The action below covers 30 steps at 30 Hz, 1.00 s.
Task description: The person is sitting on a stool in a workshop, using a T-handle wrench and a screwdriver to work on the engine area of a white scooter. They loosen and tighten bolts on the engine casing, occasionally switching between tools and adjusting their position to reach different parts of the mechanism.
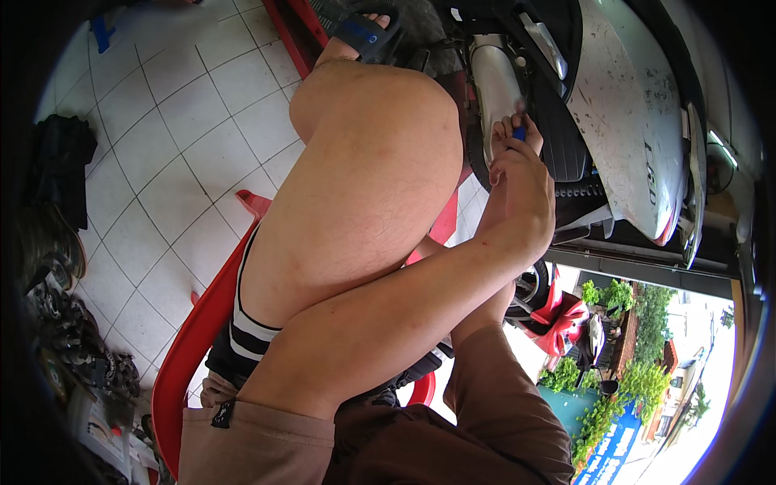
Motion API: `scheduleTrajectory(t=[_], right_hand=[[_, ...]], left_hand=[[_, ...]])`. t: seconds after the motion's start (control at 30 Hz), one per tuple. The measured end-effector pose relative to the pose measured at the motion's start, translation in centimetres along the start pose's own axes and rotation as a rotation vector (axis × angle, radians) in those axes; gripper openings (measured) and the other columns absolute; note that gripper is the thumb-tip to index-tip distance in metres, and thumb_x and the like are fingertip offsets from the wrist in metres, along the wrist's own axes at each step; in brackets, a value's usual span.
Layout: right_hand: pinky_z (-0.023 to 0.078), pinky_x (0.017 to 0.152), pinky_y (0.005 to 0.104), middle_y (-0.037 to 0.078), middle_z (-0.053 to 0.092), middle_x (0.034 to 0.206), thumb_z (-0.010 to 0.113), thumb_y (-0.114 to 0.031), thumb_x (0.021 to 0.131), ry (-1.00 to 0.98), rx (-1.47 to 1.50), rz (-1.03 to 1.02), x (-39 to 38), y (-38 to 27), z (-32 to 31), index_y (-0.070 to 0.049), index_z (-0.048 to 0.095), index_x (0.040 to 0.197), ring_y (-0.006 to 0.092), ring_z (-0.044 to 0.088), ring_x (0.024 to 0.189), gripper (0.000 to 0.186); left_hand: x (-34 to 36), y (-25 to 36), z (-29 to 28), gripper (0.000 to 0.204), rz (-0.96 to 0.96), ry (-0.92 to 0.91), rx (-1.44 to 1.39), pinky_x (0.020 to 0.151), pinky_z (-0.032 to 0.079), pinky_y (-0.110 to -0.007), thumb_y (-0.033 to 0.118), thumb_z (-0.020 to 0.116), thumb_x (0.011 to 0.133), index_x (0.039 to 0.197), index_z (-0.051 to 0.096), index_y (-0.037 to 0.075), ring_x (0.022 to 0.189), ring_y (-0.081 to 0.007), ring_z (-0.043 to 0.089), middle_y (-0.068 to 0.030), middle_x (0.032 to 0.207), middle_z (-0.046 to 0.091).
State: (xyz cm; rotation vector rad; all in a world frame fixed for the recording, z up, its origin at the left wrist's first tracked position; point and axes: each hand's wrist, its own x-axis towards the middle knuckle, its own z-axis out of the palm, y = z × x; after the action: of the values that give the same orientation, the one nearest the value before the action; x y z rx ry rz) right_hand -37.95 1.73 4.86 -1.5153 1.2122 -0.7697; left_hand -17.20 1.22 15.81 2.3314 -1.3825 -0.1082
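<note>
Head view, step: you seem to be working a blue-handled tool (520,132) against the silver exhaust cover (495,81) of the scooter (630,121).
Head view, hand on the tool: one hand (521,174) has its fingers (505,128) curled tight round the handle; whether it is your left or right, I cannot tell.
Head view, other hand: hidden behind your raised knee (364,145).
Head view, tool position: the handle sits inside the fingers, its tip touching or just beside the cover.
Head view, next move: probably a steady push or turn, wrist kept in line.

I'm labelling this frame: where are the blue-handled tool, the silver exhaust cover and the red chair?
blue-handled tool (520,132), head view, on the blue handle showing between the fingers.
silver exhaust cover (495,85), head view, on its curved middle.
red chair (190,347), head view, on its left edge.
</note>
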Motion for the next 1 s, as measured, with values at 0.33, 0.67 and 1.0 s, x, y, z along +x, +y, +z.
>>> scheduleTrajectory(t=[0.33,0.67,1.0], right_hand=[[0.044,0.094,0.0335,0.01,0.051,0.119,0.052,-0.028,0.095,-0.313,0.308,-0.079,11.3,-6.7,9.3,0.0,0.05,0.127,0.023,0.056,0.108,0.042],[0.044,0.094,0.0336,0.009,0.053,0.117,0.05,-0.027,0.096,-0.517,0.765,0.065,20.1,-9.7,14.2,-0.001,0.05,0.126,0.0229,0.056,0.108,0.04],[0.044,0.094,0.0338,0.009,0.054,0.115,0.049,-0.026,0.097,-0.583,0.873,0.096,21.1,-10.0,14.4,-0.001,0.05,0.126,0.0227,0.056,0.107,0.038]], left_hand=[[3.6,-2.0,1.2,0.043,-0.328,0.342,-0.165,0.045,0.049,-0.03,0.02,0.062,0.081,0.118,0.058,-0.002,0.069,-0.0226,0.063,-0.016,0.091,0.059],[5.7,-3.0,2.1,0.018,-0.418,0.481,-0.282,0.048,0.05,-0.026,0.02,0.06,0.086,0.088,0.066,0.003,0.064,-0.0161,0.058,-0.0099,0.078,0.057],[5.1,-5.1,0.1,0.029,-0.3,0.341,-0.893,0.063,0.053,-0.034,0.028,0.054,0.09,0.086,0.066,0.002,0.075,-0.0262,0.067,-0.0115,0.085,0.063]])
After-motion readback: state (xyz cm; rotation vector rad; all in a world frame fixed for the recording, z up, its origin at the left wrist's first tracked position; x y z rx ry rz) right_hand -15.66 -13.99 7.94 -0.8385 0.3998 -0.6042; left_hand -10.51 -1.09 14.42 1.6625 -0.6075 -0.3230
